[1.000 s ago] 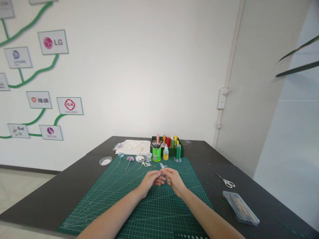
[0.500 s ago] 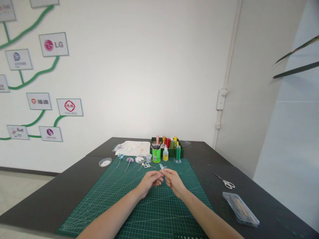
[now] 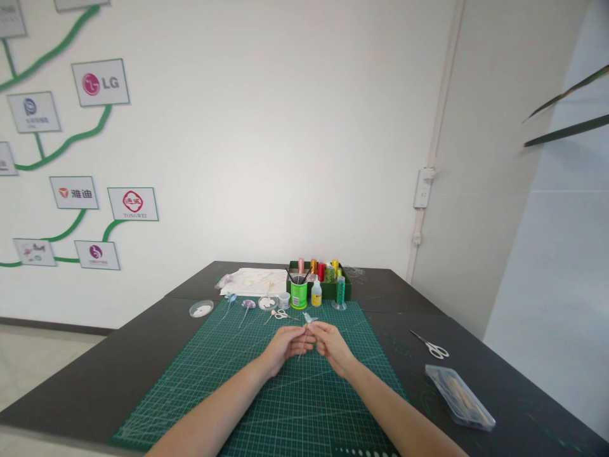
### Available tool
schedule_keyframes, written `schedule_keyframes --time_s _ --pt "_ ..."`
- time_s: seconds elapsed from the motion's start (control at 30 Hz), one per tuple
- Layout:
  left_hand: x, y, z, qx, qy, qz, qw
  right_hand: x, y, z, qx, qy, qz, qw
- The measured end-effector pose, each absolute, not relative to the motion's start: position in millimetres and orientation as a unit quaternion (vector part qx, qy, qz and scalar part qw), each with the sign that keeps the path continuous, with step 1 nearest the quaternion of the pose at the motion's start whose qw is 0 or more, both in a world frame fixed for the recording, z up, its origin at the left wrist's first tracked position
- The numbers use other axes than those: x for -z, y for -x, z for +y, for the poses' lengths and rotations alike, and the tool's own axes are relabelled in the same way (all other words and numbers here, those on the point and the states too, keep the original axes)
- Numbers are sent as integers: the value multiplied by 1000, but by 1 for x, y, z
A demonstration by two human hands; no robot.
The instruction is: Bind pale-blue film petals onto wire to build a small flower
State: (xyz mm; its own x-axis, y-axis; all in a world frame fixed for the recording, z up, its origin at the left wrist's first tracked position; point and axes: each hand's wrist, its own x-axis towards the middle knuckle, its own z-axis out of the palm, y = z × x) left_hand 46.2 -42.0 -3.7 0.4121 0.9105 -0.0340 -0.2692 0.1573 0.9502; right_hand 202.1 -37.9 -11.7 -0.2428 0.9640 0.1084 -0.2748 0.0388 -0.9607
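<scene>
My left hand (image 3: 285, 346) and my right hand (image 3: 332, 344) meet over the green cutting mat (image 3: 228, 381), fingers pinched together. Between them they hold a small pale blue flower on a thin wire stem (image 3: 309, 318); the flower head stands just above the fingertips and the wire runs down between the hands. Both forearms reach in from the bottom edge. What the fingertips do to the wire is too small to make out.
At the mat's far edge stand a green cup of tools (image 3: 299, 294), a glue bottle (image 3: 316, 293), a green thread spool (image 3: 340, 292) and a box of spools (image 3: 328, 273). Small scissors (image 3: 281, 313), two finished flowers (image 3: 247, 306), dishes (image 3: 201, 308). Right: scissors (image 3: 431, 346), clear box (image 3: 459, 397).
The hands have stayed together on the flower stem, with only slight shifts of the fingers. The view has bobbed a little.
</scene>
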Motion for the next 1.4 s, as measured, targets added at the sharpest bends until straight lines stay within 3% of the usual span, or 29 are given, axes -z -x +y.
schedule_keyframes --time_s 0.27,1.4 --pt "5 -45 -42 -421 -455 322 715 13 -204 -36 -626 316 -507 500" --pt "6 -44 -39 -430 -504 367 653 6 -202 -40 -590 349 -512 517"
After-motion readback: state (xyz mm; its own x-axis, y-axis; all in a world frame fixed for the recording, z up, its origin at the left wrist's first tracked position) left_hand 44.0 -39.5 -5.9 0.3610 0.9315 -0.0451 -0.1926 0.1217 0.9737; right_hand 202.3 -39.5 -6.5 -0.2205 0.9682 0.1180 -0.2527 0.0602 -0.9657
